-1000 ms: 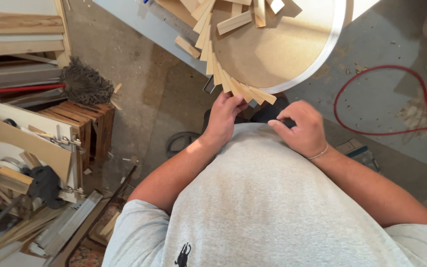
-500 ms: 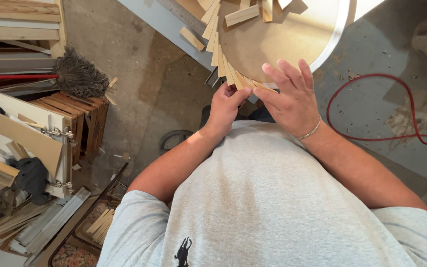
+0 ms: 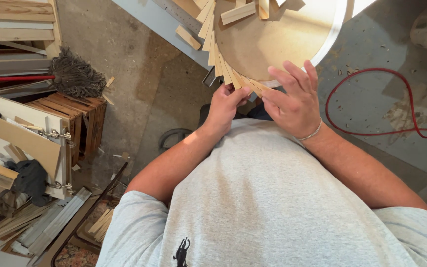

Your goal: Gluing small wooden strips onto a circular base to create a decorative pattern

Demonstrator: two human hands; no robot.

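As thin wooden slats [image 3: 223, 62] fan out along the near edge of a round wooden panel [image 3: 277, 39], a person in a grey shirt bends over the work in a cluttered workshop. The left hand [image 3: 226, 106] reaches up under the end of the fan, its fingers [image 3: 238, 96] curled against the last few slats at the panel's rim; whether they pinch one slat or only steady the row cannot be told from this angle. The right hand [image 3: 295, 101], a thin bracelet at the wrist, lies spread with fingers open and extended, palm down over the panel's edge just beside the newest slats, gripping nothing. The panel rests on a grey surface [image 3: 149, 17], where several loose wood blocks [image 3: 238, 12] lie near the top of the view.

By the look of it, the step in hand is seating and aligning the latest slat in the overlapping row. Any following move would call for keeping the spacing and overlap even while the flat right hand holds the row from shifting.

A red hose [image 3: 371, 106] loops across the concrete floor to the right; a mop head [image 3: 75, 76] and wooden crate [image 3: 75, 116] sit to the left.
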